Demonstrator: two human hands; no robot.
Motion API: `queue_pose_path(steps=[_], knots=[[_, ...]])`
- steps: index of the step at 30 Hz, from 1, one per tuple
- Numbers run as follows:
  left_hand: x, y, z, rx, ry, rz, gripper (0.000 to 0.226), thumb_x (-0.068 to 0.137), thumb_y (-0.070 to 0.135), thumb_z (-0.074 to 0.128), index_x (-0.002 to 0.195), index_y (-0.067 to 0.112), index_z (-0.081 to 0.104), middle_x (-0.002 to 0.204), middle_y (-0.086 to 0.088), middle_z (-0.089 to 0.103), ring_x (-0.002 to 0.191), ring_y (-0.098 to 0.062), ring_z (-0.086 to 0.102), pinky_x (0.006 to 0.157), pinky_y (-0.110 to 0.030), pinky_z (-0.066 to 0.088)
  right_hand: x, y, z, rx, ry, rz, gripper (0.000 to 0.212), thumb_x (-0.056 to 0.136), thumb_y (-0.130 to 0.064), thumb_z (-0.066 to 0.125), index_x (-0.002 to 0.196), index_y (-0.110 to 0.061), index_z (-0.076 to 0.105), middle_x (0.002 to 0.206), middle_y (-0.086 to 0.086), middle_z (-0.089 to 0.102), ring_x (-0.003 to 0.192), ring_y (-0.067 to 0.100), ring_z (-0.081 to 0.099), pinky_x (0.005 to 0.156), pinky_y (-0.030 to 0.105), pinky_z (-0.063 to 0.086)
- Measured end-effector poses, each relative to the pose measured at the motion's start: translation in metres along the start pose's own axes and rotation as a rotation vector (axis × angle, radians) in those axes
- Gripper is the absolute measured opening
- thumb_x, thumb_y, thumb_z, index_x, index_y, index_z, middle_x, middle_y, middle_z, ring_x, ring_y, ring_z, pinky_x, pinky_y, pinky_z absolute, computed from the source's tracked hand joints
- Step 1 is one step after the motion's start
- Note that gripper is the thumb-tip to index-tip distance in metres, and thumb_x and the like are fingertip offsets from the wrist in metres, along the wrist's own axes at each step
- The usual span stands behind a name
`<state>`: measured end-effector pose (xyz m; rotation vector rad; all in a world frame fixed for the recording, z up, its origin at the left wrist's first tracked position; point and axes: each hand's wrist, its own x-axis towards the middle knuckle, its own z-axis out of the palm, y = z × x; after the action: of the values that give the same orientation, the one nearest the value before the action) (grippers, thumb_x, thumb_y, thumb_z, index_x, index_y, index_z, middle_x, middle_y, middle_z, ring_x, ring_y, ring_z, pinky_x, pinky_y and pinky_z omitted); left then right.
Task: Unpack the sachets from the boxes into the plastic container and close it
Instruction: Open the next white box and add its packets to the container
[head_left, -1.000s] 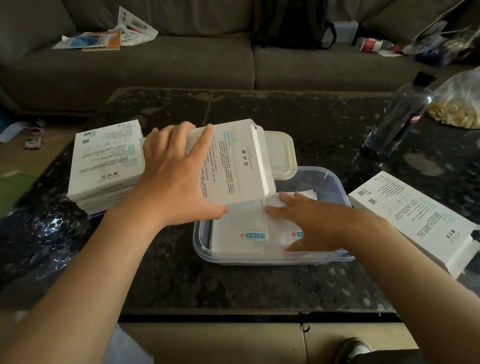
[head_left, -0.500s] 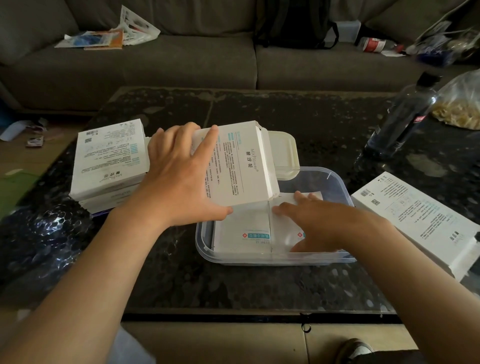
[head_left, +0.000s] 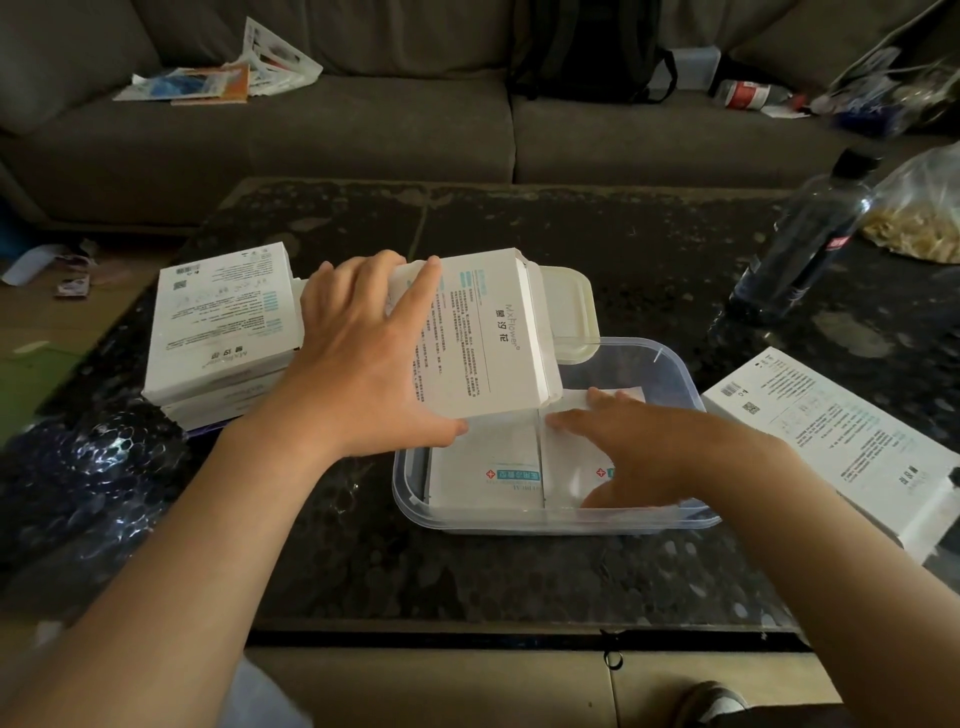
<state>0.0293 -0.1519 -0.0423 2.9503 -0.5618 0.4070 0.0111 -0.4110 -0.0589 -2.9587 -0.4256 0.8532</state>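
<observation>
My left hand (head_left: 358, 364) grips a white printed box (head_left: 483, 338), tilted with its open end over the clear plastic container (head_left: 670, 364). White sachets (head_left: 488, 462) lie flat inside the container in two piles side by side. My right hand (head_left: 649, 457) rests with straight fingers on the right pile, partly covering it. The container's cream lid (head_left: 569, 312) lies on the table just behind it. Two more white boxes (head_left: 223, 322) are stacked at the left, and another box (head_left: 841, 441) lies at the right.
A dark plastic bottle (head_left: 810, 239) stands at the back right of the black stone table (head_left: 519, 228), next to a clear bag of yellowish food (head_left: 919, 218). Bubble wrap (head_left: 88, 467) covers the table's left front. A grey sofa (head_left: 363, 119) with papers and a backpack runs behind.
Little has moved. My left hand keeps the box tilted over the container while my right hand's fingers shift slightly on the sachets inside.
</observation>
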Motion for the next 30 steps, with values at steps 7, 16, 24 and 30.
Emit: queue_pose_path(steps=[7, 16, 24, 30], knots=[[0.002, 0.001, -0.001, -0.01, -0.02, 0.039, 0.131, 0.048, 0.078, 0.068, 0.155, 0.022, 0.018, 0.15, -0.004, 0.025, 0.141, -0.03, 0.019, 0.121, -0.055, 0.01, -0.023, -0.009, -0.047, 0.631, 0.599, -0.069, 0.004, 0.092, -0.026, 0.07, 0.089, -0.025, 0.068, 0.078, -0.008, 0.071, 0.066, 0.007, 0.072, 0.063, 0.022, 0.06], [0.0, 0.011, -0.004, -0.08, 0.027, 0.15, 0.127, 0.051, 0.076, 0.072, 0.154, 0.019, 0.023, 0.15, -0.004, 0.031, 0.142, -0.03, 0.026, 0.121, -0.059, 0.016, 0.001, -0.018, -0.031, 0.837, 0.511, -0.093, 0.022, 0.086, -0.016, 0.077, 0.094, -0.013, 0.057, 0.089, -0.003, 0.071, 0.07, 0.013, 0.076, 0.057, 0.032, 0.063], [-0.001, 0.018, -0.002, -0.058, 0.058, 0.201, 0.127, 0.052, 0.073, 0.076, 0.153, 0.018, 0.022, 0.152, -0.008, 0.03, 0.144, -0.032, 0.024, 0.123, -0.057, 0.011, 0.018, -0.017, -0.024, 0.718, 0.586, -0.093, 0.032, 0.087, -0.019, 0.078, 0.112, -0.025, 0.06, 0.095, -0.017, 0.065, 0.083, 0.009, 0.071, 0.054, 0.021, 0.059], [-0.001, 0.017, -0.002, -0.057, 0.058, 0.19, 0.124, 0.053, 0.074, 0.071, 0.153, 0.018, 0.025, 0.152, -0.008, 0.03, 0.143, -0.032, 0.025, 0.122, -0.058, 0.013, 0.017, -0.012, -0.024, 0.778, 0.558, -0.104, 0.029, 0.088, -0.013, 0.075, 0.112, -0.022, 0.064, 0.104, -0.011, 0.069, 0.091, 0.015, 0.073, 0.063, 0.033, 0.064]])
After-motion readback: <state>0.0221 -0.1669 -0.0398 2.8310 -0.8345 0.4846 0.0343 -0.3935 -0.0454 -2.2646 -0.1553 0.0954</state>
